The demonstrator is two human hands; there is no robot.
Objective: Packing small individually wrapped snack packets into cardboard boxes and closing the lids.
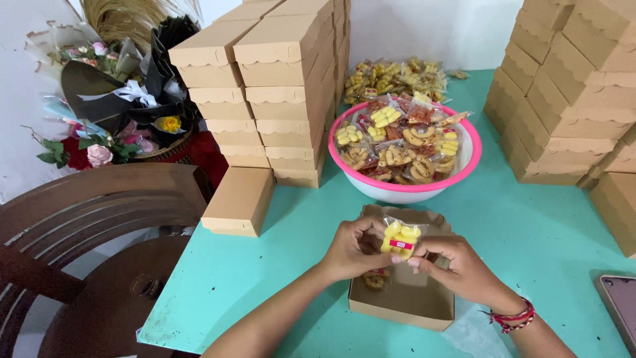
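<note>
A small clear snack packet [400, 239] of yellow rings, with a red label, is held above an open cardboard box [404, 301] that sits on the turquoise table [530, 232]. It is pinched from 2 sides: the left hand [351, 250] grips its left edge between thumb and fingertips, and the right hand [464, 265] grips its lower right edge in the same way. The packet is judged to be very light, its film thin, crinkly and somewhat slippery, and its contents brittle; it is best taken by the sealed edges rather than squeezed across the middle. Inside the box, 1 other snack packet [375, 280] is partly seen under the left hand.

Just behind the box stands a white bowl with a pink rim [472, 162], heaped with similar packets. More packets [391, 76] lie loose against the wall. A single closed box [238, 201] lies to the left, with stacks of closed boxes [278, 99] behind it and more stacks [570, 93] on the right. A phone [619, 308] lies at the right edge. A wooden chair [99, 252] and a flower bouquet [112, 113] are seen at the left. Nothing lies between the packet and the box below it.
</note>
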